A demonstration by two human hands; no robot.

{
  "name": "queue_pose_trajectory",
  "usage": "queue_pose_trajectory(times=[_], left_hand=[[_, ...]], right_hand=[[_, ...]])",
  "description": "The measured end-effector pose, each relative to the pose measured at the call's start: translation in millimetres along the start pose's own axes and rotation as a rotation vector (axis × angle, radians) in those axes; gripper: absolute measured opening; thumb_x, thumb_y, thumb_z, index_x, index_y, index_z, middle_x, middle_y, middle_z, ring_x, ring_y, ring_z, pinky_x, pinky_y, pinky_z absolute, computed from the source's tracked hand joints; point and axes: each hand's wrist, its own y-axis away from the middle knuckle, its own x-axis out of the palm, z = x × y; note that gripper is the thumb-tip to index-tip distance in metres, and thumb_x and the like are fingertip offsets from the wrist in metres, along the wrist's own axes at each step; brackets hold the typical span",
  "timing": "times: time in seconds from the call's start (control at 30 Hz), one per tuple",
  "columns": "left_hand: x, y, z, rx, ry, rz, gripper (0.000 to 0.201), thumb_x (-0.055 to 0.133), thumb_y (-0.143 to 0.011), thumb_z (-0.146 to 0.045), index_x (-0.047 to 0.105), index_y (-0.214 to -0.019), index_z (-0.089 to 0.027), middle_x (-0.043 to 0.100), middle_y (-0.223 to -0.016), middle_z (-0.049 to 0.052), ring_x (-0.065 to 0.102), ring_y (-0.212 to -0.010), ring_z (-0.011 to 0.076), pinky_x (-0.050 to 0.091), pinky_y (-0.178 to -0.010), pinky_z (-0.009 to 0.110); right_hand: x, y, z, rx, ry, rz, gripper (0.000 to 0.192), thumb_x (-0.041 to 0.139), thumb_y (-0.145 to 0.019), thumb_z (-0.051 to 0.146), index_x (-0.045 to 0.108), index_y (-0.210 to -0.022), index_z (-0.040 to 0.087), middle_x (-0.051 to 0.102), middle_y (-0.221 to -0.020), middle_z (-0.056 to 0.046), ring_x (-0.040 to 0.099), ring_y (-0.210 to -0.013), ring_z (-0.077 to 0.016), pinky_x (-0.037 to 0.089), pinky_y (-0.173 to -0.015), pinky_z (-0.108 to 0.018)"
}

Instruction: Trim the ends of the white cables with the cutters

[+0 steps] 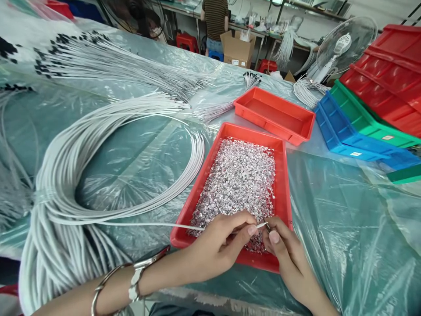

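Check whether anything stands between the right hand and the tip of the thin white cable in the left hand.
Nothing visible does. The left hand pinches the thin white cable just behind its tip, and the right hand is right at that tip, over the rectangular red plastic tray of small silvery pieces.

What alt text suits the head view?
A person's left hand pinches a white cable near its end, the right hand at its tip, above a red tray of silvery bits. A coil of white cables lies to the left on a plastic-covered table.

Thin silvery bangle (98,288), scalloped silvery wristband (133,283), bare forearms (176,267)
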Motion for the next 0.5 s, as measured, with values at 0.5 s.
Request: queue_pose_trajectory(times=[0.5], left_hand=[[0.0, 0.5, -3.7, 0.037, 0.017, -0.037, 0.018, 0.047, -0.095, -0.019, 0.052, -0.078, -0.017, 0.043, -0.062, -0.006, 0.034, -0.052, 0.0063, 0.026, -0.045, 0.018]], right_hand=[[0.5, -1.6, 2.1, -0.013, 0.002, 0.017, 0.029, 0.037, -0.104, 0.038, 0.063, -0.103, 0.025, 0.062, -0.082, 0.001, 0.060, -0.073, -0.0137, 0.046, -0.070, -0.021]])
